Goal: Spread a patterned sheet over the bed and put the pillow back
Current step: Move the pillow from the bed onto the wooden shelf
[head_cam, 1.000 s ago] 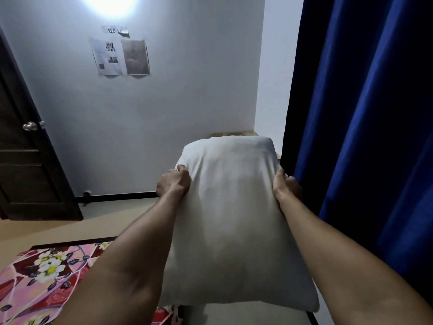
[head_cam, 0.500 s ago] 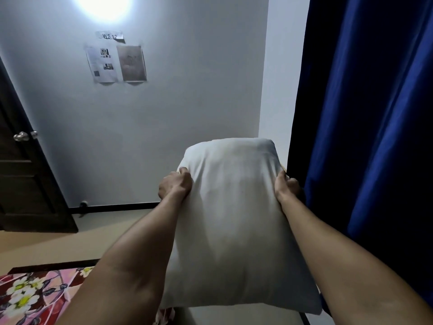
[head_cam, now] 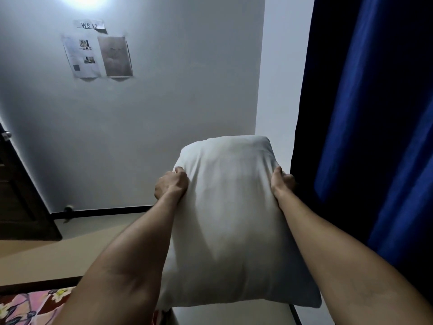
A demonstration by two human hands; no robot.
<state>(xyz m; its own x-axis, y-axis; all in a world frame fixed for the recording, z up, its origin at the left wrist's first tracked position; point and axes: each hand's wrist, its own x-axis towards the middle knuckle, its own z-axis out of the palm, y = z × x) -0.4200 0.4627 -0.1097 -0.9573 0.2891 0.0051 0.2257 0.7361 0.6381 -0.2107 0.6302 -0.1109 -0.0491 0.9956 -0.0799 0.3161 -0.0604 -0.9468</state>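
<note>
Blue curtain (head_cam: 375,137) fills my right side. White pillow (head_cam: 229,219) hangs upright in the air before me, just beside that curtain. Floral patterned sheet (head_cam: 28,306) shows at the lower left corner, below my arm. My left grip (head_cam: 171,185) and my right grip (head_cam: 281,181) each clutch one pillow edge, fingers curled into the fabric.

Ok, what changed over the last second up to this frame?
The pillow swung slightly right with the head: the door and wall papers slid left, and less of the floral sheet shows. Nothing grabbed or released: left hand and right hand still grip the pillow's sides, holding it upright.
</note>
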